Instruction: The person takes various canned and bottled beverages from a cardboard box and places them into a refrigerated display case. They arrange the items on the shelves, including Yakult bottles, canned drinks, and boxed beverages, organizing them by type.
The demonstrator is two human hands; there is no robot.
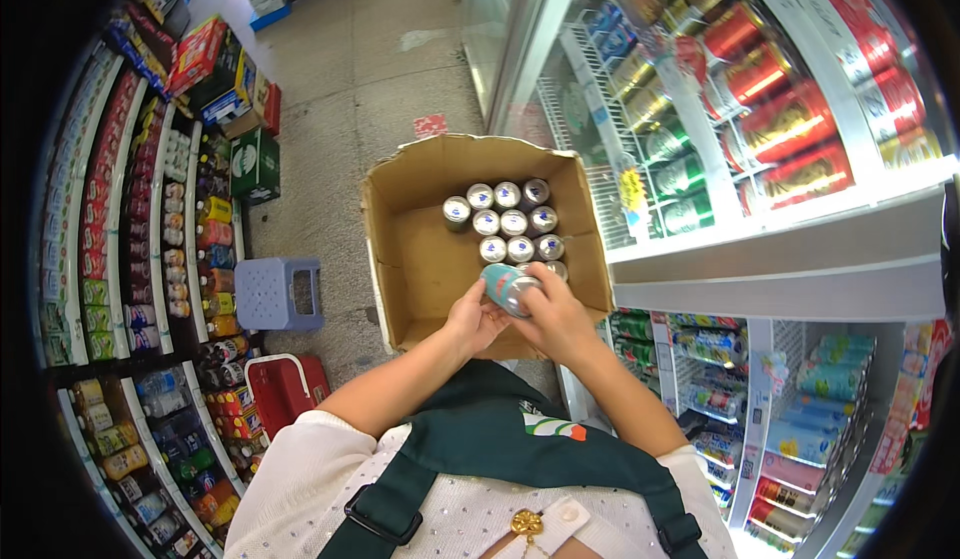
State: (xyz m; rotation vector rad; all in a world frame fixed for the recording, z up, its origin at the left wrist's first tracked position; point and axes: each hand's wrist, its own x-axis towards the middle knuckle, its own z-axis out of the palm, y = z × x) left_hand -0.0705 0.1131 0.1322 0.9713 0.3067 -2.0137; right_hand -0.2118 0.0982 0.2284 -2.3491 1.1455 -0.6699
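A teal-and-silver drink can (pixel 501 286) is tilted on its side between my two hands, above the near end of an open cardboard box (pixel 416 281). My right hand (pixel 556 317) grips the silver end, its fingers wrapped over the top. At the teal end, the thumb and fingers of my left hand (pixel 471 323) hold the can from the left. Inside the box, several upright cans (pixel 513 221) stand in rows towards the right side, silver lids up. My hands and the held can partly hide the nearest ones.
To the right stands a glass-front drinks cooler (pixel 675 116) with stocked shelves; more chilled cans (pixel 810 424) sit lower right. Drink shelves (pixel 157 236) line the left. On the floor are a blue-grey plastic stool (pixel 271 295), a red basket (pixel 289 394) and a green carton (pixel 255 165).
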